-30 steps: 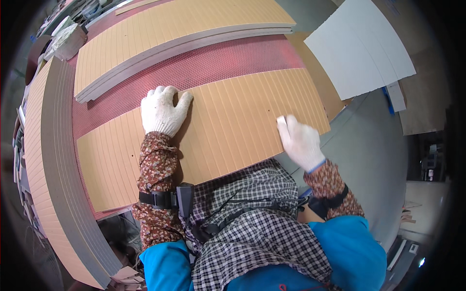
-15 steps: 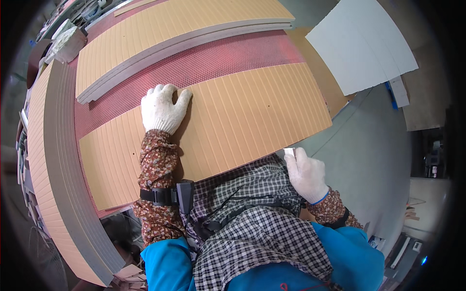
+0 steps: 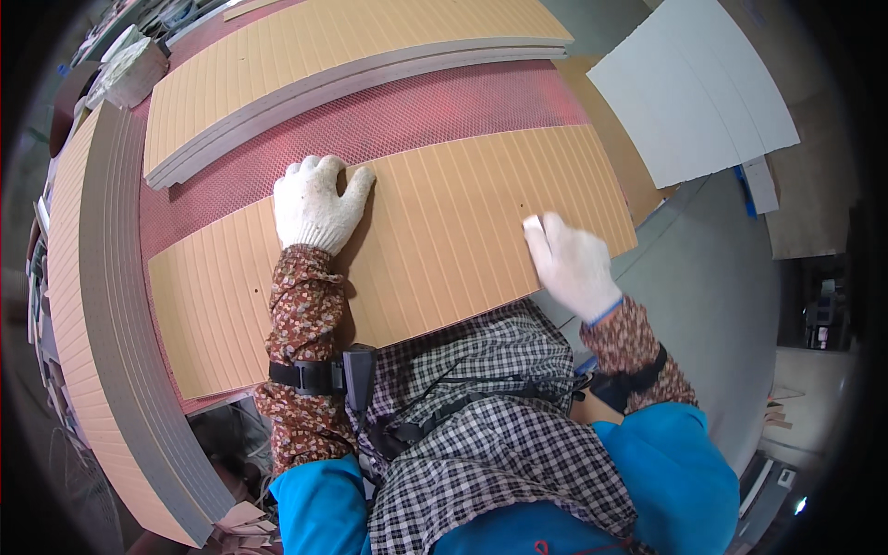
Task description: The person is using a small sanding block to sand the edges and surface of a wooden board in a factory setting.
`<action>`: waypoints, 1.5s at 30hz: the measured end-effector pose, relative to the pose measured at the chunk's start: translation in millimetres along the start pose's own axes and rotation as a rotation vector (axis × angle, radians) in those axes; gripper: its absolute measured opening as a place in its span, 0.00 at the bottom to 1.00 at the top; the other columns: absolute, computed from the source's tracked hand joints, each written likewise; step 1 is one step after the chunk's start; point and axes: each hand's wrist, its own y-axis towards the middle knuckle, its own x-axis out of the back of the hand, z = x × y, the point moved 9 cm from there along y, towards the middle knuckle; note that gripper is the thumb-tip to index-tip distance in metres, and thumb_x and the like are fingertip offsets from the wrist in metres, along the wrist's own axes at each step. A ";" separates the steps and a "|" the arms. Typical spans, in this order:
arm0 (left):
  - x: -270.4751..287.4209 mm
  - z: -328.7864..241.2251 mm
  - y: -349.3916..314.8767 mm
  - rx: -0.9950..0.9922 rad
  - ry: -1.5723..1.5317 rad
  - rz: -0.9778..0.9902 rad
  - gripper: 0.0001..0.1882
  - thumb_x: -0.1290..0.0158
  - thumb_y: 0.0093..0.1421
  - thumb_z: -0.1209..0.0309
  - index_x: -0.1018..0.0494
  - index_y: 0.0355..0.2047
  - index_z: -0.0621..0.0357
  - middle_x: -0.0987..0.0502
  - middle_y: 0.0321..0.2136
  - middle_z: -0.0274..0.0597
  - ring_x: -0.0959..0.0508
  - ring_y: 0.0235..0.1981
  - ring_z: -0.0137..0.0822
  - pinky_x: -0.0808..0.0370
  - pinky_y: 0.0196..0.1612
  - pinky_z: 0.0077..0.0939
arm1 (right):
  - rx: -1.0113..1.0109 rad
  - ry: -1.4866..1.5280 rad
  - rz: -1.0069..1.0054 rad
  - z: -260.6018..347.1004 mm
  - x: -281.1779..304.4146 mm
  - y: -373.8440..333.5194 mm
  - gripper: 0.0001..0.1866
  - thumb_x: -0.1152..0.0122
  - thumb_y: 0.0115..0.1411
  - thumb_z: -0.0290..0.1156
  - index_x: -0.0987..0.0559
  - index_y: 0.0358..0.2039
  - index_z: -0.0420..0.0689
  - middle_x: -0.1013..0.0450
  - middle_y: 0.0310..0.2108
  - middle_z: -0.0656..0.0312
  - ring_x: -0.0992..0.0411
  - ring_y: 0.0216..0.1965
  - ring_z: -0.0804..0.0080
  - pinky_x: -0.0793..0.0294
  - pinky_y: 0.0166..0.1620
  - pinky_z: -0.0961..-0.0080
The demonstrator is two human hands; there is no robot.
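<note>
Left hand point(image 3: 314, 202): gloved, palm flat on the ribbed tan board point(image 3: 398, 250), fingers hooked over its far edge, likely pinning it
Right hand point(image 3: 572, 264): gloved, blurred, over the board's near right corner; grip unclear
Board: flat on red mesh table point(image 3: 444, 106), near edge overhanging
Stacks: like boards point(image 3: 324, 55) beyond, another pile point(image 3: 102, 351) at left

The left hand point(image 3: 314, 205) lies flat on the far edge of a tan ribbed cardboard sheet point(image 3: 435, 250), which rests on a red mesh table surface point(image 3: 407, 116). The right hand point(image 3: 572, 264) sits over the sheet's near right part. Beyond both hands lies a stack of ribbed tan boards point(image 3: 342, 46); left of the left hand runs another tall stack of boards point(image 3: 92, 305). Right of the right hand, farther off, lie white flat sheets point(image 3: 694, 102).
</note>
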 end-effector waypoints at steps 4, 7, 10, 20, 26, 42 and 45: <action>2.3 2.2 -2.9 0.015 -0.008 0.001 0.25 0.41 0.64 0.48 0.16 0.38 0.61 0.18 0.36 0.47 0.21 0.43 0.48 0.26 0.52 0.45 | -0.048 -0.049 0.067 6.8 -2.2 76.9 0.22 0.56 0.76 0.45 0.21 0.40 0.40 0.19 0.28 0.42 0.18 0.31 0.43 0.19 0.38 0.46; -1.2 3.8 -2.8 0.032 -0.009 0.023 0.24 0.41 0.64 0.49 0.16 0.37 0.61 0.18 0.36 0.46 0.21 0.43 0.48 0.26 0.52 0.45 | -0.025 -0.065 0.041 11.2 -2.6 123.9 0.23 0.57 0.75 0.45 0.20 0.41 0.39 0.18 0.33 0.40 0.18 0.38 0.40 0.21 0.46 0.43; -2.0 4.7 -3.4 0.022 -0.018 -0.006 0.24 0.41 0.63 0.49 0.17 0.37 0.61 0.19 0.36 0.46 0.21 0.43 0.48 0.27 0.52 0.45 | 0.027 -0.043 0.018 9.6 -9.1 160.2 0.24 0.58 0.74 0.45 0.19 0.42 0.39 0.18 0.38 0.39 0.19 0.43 0.39 0.21 0.50 0.43; -0.7 3.6 -3.3 0.025 -0.037 0.005 0.23 0.41 0.63 0.49 0.17 0.37 0.60 0.19 0.36 0.46 0.21 0.43 0.49 0.27 0.52 0.46 | -0.017 -0.101 0.032 12.5 -5.1 115.1 0.22 0.57 0.75 0.44 0.21 0.43 0.40 0.18 0.35 0.40 0.18 0.38 0.40 0.20 0.43 0.43; -0.4 2.2 -2.9 -0.005 -0.031 -0.022 0.24 0.42 0.63 0.49 0.16 0.38 0.61 0.18 0.37 0.46 0.21 0.44 0.49 0.27 0.53 0.45 | 0.055 -0.100 -0.012 1.9 -9.3 -4.7 0.20 0.55 0.76 0.44 0.23 0.38 0.41 0.21 0.26 0.44 0.19 0.27 0.47 0.22 0.28 0.50; 1.4 5.2 -4.1 0.001 -0.005 -0.016 0.25 0.41 0.64 0.48 0.16 0.39 0.61 0.17 0.36 0.46 0.20 0.43 0.49 0.25 0.52 0.45 | 0.019 0.099 -0.106 23.6 8.0 -93.9 0.14 0.41 0.73 0.38 0.27 0.31 0.45 0.28 0.13 0.55 0.25 0.15 0.53 0.29 0.19 0.57; 1.0 2.1 0.0 0.010 -0.019 0.009 0.25 0.41 0.63 0.48 0.16 0.38 0.60 0.18 0.36 0.47 0.21 0.43 0.49 0.26 0.52 0.46 | 0.018 0.063 -0.095 22.3 3.4 -93.7 0.13 0.41 0.73 0.37 0.27 0.32 0.45 0.28 0.13 0.55 0.25 0.15 0.53 0.29 0.19 0.58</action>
